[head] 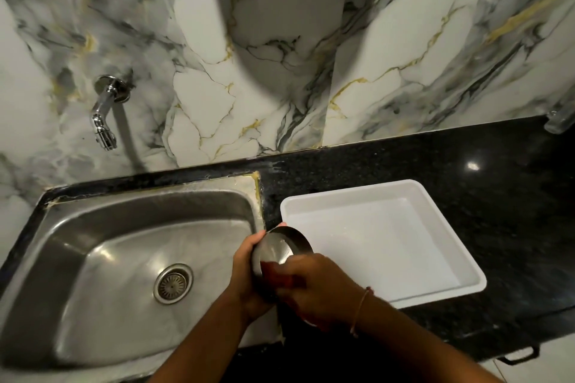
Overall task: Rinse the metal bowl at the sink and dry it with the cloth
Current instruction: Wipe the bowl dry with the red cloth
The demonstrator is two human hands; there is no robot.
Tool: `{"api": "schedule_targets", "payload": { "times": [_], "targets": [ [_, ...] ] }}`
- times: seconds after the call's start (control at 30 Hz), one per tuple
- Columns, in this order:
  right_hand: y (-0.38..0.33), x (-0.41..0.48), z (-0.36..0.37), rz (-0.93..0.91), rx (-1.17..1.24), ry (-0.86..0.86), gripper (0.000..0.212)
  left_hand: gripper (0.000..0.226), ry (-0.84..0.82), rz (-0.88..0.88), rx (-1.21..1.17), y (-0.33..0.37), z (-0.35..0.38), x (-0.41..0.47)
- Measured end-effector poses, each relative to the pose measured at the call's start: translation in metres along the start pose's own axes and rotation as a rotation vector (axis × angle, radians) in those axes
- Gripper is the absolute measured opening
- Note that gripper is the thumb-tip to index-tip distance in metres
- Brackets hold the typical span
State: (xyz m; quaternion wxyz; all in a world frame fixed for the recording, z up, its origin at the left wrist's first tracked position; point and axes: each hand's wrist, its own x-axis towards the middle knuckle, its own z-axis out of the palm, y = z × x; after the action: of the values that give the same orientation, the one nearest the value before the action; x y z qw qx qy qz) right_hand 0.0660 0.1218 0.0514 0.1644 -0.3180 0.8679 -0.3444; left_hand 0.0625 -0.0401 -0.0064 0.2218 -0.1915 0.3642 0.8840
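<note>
A small metal bowl (277, 247) is tilted on its side over the right rim of the steel sink (93, 227), its opening facing me. My left hand (245, 270) grips the bowl's left edge, fingers curled over the rim. My right hand (317, 286) presses a reddish cloth (281, 274) against the bowl's lower inside. Most of the cloth is hidden under my fingers. No water runs from the chrome tap (104, 112) on the wall.
A white rectangular tray (435, 196) sits on the black granite counter (497, 165) just right of the bowl. The sink drain (173, 283) lies left of my hands. A marble-patterned wall rises behind. A clear object (558, 123) stands at the far right counter edge.
</note>
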Motion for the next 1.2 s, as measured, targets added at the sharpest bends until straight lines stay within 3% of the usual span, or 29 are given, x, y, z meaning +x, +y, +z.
{"api": "schedule_targets", "payload": {
  "times": [0.17,0.23,0.33,0.43,0.53,0.63,0.77,0.87,0.93,1.0,1.07,1.13,1.2],
  "targets": [
    [0.013,0.000,-0.024,-0.217,-0.550,-0.311,0.041,0.061,-0.013,-0.019,0.139,0.006,0.000,-0.007],
    [0.009,0.004,-0.030,-0.254,-0.644,-0.273,0.045,0.062,0.006,-0.011,0.134,0.010,0.000,-0.007],
    [0.000,0.011,-0.028,-0.303,-0.684,-0.025,0.046,0.063,-0.023,0.007,0.082,0.018,-0.002,-0.008],
    [-0.009,0.020,-0.010,-0.168,-0.720,0.103,0.050,0.058,-0.010,-0.022,0.037,0.020,-0.007,-0.009],
    [-0.009,0.022,0.000,0.081,-0.661,0.048,0.048,0.052,0.042,0.039,0.079,0.026,-0.006,-0.011],
    [-0.015,0.017,0.003,0.289,-0.368,-0.077,0.029,0.041,0.047,0.115,0.115,0.025,0.002,-0.014],
    [-0.025,0.020,-0.004,0.666,0.653,-0.140,0.024,0.032,0.081,0.152,0.142,0.027,0.007,-0.018],
    [-0.033,0.018,-0.013,0.711,1.049,-0.158,0.021,0.032,0.075,0.138,0.123,0.038,0.012,-0.021],
    [-0.038,0.016,-0.011,0.636,1.151,-0.004,0.025,0.031,0.121,0.079,0.112,0.049,0.012,-0.024],
    [-0.039,0.011,-0.002,0.439,0.926,0.368,0.031,0.046,0.196,0.055,0.107,0.060,0.008,-0.026],
    [-0.046,0.007,0.013,0.178,0.360,0.700,0.038,0.057,0.277,0.047,0.108,0.069,-0.002,-0.030],
    [-0.056,0.005,0.024,-0.018,-0.230,0.703,0.043,0.060,0.296,-0.016,0.114,0.072,-0.003,-0.032],
    [-0.060,0.008,0.031,-0.122,-0.499,0.571,0.051,0.061,0.254,-0.119,0.048,0.074,0.000,-0.032]
  ]
}}
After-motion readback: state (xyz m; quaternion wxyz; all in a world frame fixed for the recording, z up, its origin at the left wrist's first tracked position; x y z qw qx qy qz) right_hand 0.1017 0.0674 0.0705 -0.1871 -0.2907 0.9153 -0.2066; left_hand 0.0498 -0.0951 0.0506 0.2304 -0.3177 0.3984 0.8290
